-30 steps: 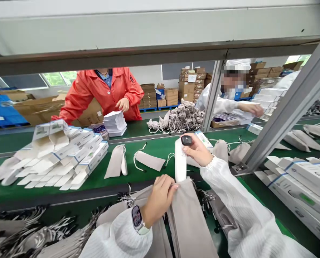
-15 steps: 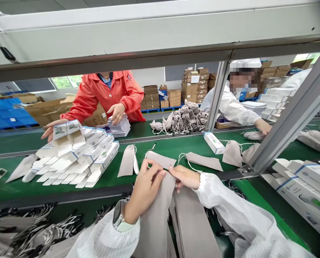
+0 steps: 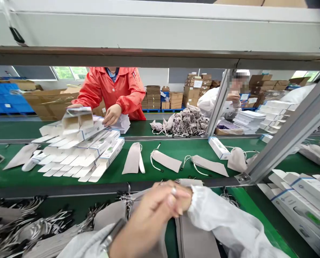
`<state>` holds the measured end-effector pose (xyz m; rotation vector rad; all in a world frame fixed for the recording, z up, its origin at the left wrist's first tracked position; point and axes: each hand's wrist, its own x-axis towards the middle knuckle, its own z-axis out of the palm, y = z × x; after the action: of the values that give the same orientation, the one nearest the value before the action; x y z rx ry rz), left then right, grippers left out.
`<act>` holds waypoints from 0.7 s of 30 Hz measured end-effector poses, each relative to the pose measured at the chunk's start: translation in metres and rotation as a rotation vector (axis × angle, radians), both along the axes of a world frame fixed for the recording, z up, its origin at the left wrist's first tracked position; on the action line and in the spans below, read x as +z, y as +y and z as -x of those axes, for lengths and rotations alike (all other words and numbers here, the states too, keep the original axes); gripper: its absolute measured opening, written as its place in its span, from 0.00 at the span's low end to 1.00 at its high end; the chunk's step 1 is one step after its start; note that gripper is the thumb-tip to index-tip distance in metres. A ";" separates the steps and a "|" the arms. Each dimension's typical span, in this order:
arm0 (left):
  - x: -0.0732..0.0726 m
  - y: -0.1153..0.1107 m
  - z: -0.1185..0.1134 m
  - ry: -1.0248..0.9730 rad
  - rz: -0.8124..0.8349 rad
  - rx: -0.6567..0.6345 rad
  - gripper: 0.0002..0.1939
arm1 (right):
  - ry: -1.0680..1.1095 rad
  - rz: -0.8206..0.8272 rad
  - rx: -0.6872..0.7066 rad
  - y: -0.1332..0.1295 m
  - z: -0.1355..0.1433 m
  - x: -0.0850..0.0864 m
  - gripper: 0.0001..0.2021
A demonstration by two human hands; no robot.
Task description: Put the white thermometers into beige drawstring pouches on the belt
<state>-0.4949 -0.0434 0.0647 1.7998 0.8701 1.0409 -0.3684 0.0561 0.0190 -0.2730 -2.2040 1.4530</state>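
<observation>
My left hand (image 3: 149, 211), smeared by motion, crosses in front of my right hand (image 3: 185, 197) low in the middle of the view. The two hands overlap, and their fingertips are hidden or blurred. Beneath them lie long grey pouches (image 3: 196, 236) on the near green surface. A further grey pouch (image 3: 114, 215) with its cords bunched lies left of my hands. Just beyond, on the green belt (image 3: 151, 181), a grey pouch (image 3: 166, 160) and another pouch (image 3: 211, 165) lie flat with loose white cords. A third pouch (image 3: 131, 157) rests against a white device (image 3: 141, 164).
White boxes are piled (image 3: 82, 147) at the left, with a person in a red jacket (image 3: 114, 89) behind them. More boxes (image 3: 307, 208) stand at the right. A slanted metal post (image 3: 289, 125) and an overhead beam (image 3: 149, 36) frame the view. Corded pouches (image 3: 28, 229) fill the lower left.
My hands have come lower and closer together, now overlapping; the pouch held upright between them no longer shows there. The person in red has drawn their hands in toward the box pile.
</observation>
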 end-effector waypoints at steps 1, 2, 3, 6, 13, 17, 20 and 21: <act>-0.007 -0.002 -0.007 0.062 -0.057 -0.093 0.13 | 0.056 0.039 -0.086 0.006 -0.003 -0.001 0.15; -0.017 -0.003 -0.013 0.149 -0.119 -0.168 0.14 | 0.130 0.065 -0.251 0.017 -0.011 -0.002 0.14; -0.029 -0.002 -0.019 0.256 -0.187 -0.216 0.16 | 0.200 0.065 -0.477 0.032 -0.023 -0.004 0.16; -0.074 0.008 -0.031 0.614 -0.394 -0.162 0.25 | 0.106 -0.074 -1.285 0.083 -0.071 -0.014 0.20; -0.116 0.013 -0.041 1.022 -0.478 0.071 0.16 | -0.284 -0.393 -1.528 0.104 -0.100 -0.006 0.17; -0.095 0.022 -0.032 1.010 -0.486 0.124 0.14 | -0.537 -0.642 -1.001 0.093 -0.019 0.001 0.16; -0.089 0.039 -0.025 0.925 -0.550 0.219 0.12 | -0.735 -0.593 -0.761 0.101 0.047 -0.025 0.15; -0.090 0.044 -0.023 0.893 -0.550 0.267 0.12 | -0.766 -0.574 -0.753 0.105 0.063 -0.037 0.18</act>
<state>-0.4720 0.0010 -0.0255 2.7514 1.4777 0.6275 -0.4318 0.1616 -0.0176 -1.4382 -2.4963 0.2838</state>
